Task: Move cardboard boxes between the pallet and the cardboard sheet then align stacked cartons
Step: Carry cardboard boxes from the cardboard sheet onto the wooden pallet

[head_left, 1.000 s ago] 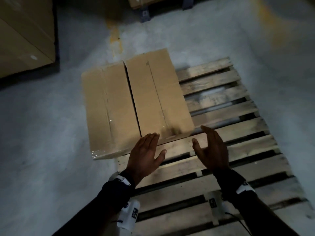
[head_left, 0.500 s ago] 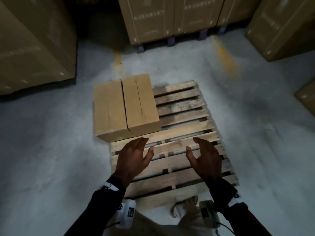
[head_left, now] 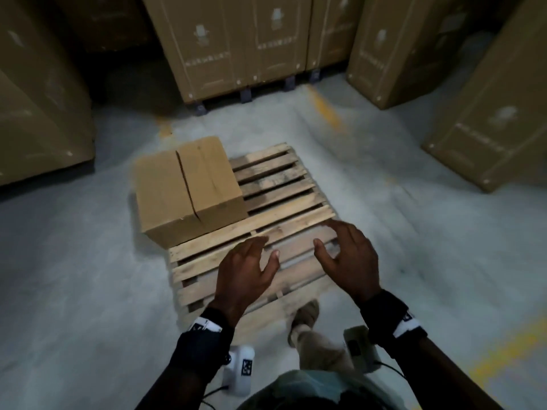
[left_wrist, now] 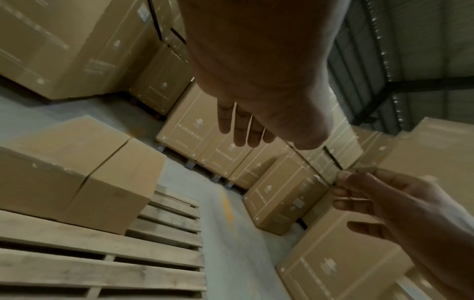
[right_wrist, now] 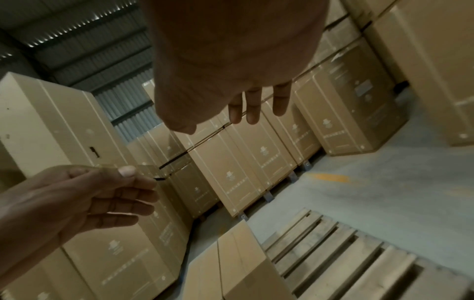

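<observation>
both hands hang in the air with nothing in them: the left hand (head_left: 244, 275) and the right hand (head_left: 349, 261) are held palms toward each other, fingers spread and loosely bent, above the near slats of the wooden pallet (head_left: 284, 199) and apart from everything. one cardboard box (head_left: 189, 187) sits on the pallet's far left corner, flaps closed with a dark seam along its top, its left side overhanging the pallet's left edge. the rest of the slats lie bare. the pallet rests on a grey concrete floor (head_left: 74, 276) with yellow paint marks. tall printed cartons (head_left: 233, 42) stand beyond the far edge and at both sides. a shoe (head_left: 305, 316) meets the pallet's near edge.
</observation>
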A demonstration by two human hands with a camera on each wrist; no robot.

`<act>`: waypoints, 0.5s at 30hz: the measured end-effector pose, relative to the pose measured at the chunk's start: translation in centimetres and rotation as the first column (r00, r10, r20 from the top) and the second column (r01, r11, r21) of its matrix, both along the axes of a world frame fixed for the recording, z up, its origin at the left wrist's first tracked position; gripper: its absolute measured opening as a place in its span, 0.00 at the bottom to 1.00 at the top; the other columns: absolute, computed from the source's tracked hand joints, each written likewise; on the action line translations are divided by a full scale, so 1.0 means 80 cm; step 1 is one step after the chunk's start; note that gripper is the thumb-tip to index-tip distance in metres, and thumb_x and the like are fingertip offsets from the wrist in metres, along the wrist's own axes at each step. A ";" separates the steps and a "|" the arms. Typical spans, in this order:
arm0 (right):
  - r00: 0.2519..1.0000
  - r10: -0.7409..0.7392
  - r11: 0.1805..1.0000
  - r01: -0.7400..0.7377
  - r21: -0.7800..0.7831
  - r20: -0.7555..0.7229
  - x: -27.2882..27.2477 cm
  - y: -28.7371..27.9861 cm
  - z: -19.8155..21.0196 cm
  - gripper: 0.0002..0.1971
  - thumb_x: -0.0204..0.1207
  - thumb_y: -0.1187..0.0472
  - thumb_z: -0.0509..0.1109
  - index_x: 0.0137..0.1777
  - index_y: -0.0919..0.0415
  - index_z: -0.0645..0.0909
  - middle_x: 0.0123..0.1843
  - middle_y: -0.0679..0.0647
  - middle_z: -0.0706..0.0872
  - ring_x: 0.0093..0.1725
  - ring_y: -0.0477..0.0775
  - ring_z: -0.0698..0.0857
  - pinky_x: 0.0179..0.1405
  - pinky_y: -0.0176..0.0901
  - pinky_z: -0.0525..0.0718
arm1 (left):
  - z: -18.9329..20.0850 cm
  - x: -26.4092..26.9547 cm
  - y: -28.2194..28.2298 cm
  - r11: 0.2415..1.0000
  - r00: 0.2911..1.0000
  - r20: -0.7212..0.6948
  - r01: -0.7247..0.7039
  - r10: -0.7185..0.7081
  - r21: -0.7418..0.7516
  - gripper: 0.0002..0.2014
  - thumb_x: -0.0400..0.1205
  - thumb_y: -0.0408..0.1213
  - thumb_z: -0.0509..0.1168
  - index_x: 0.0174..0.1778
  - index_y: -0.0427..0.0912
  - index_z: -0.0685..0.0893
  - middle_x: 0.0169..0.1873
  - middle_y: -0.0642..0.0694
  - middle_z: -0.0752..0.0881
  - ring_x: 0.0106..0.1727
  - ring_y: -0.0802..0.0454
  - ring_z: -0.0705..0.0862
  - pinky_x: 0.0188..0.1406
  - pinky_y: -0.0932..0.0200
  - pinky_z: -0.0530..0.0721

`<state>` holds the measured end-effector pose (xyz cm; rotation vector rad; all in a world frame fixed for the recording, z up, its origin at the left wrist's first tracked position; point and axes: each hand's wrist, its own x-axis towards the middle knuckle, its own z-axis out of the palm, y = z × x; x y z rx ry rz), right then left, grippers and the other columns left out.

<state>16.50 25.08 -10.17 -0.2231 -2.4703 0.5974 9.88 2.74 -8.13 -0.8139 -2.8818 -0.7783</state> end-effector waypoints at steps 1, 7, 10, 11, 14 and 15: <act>1.000 -0.016 1.000 0.016 0.017 0.004 0.021 -0.001 0.005 0.20 0.80 0.47 0.71 0.65 0.59 0.85 0.57 0.56 0.89 0.54 0.60 0.88 0.49 0.52 0.86 | 0.003 0.015 0.002 1.000 1.000 -0.007 0.025 -0.025 0.013 0.23 0.84 0.55 0.59 0.63 0.43 0.88 0.58 0.45 0.90 0.57 0.43 0.88 0.52 0.52 0.86; 0.979 -0.187 0.981 0.182 0.065 0.077 0.172 0.003 0.038 0.21 0.77 0.45 0.70 0.64 0.56 0.85 0.57 0.53 0.89 0.54 0.60 0.88 0.45 0.53 0.86 | 0.008 0.127 0.023 0.972 0.973 -0.054 0.226 -0.223 0.068 0.19 0.82 0.51 0.64 0.61 0.43 0.89 0.54 0.45 0.91 0.52 0.44 0.89 0.49 0.53 0.85; 0.961 -0.263 0.963 0.256 0.089 0.087 0.236 0.019 0.043 0.22 0.76 0.44 0.70 0.63 0.57 0.86 0.57 0.53 0.89 0.53 0.60 0.88 0.44 0.51 0.85 | 0.002 0.169 0.045 0.951 0.956 -0.066 0.292 -0.286 0.101 0.19 0.83 0.50 0.64 0.60 0.41 0.89 0.53 0.45 0.91 0.52 0.43 0.89 0.50 0.51 0.86; 0.953 -0.285 0.956 0.276 0.096 0.098 0.256 0.025 0.044 0.22 0.76 0.44 0.70 0.63 0.57 0.86 0.57 0.53 0.89 0.53 0.60 0.88 0.44 0.51 0.85 | 0.002 0.182 0.054 0.944 0.951 -0.066 0.309 -0.303 0.113 0.19 0.83 0.50 0.64 0.60 0.41 0.89 0.54 0.45 0.91 0.53 0.43 0.89 0.51 0.51 0.86; 0.927 -0.361 0.930 0.350 0.112 0.103 0.319 0.051 0.043 0.21 0.76 0.45 0.73 0.63 0.57 0.86 0.57 0.52 0.89 0.53 0.60 0.89 0.45 0.51 0.84 | 0.011 0.221 0.094 0.918 0.925 -0.099 0.376 -0.366 0.124 0.20 0.83 0.51 0.64 0.61 0.41 0.89 0.54 0.45 0.91 0.54 0.45 0.88 0.54 0.52 0.85; 0.915 -0.388 0.920 0.377 0.113 0.108 0.344 0.062 0.043 0.21 0.76 0.46 0.73 0.63 0.57 0.86 0.57 0.52 0.89 0.53 0.60 0.88 0.45 0.51 0.83 | 0.015 0.237 0.112 0.906 0.912 -0.106 0.406 -0.395 0.116 0.20 0.83 0.51 0.63 0.61 0.41 0.88 0.54 0.45 0.91 0.55 0.45 0.88 0.54 0.52 0.85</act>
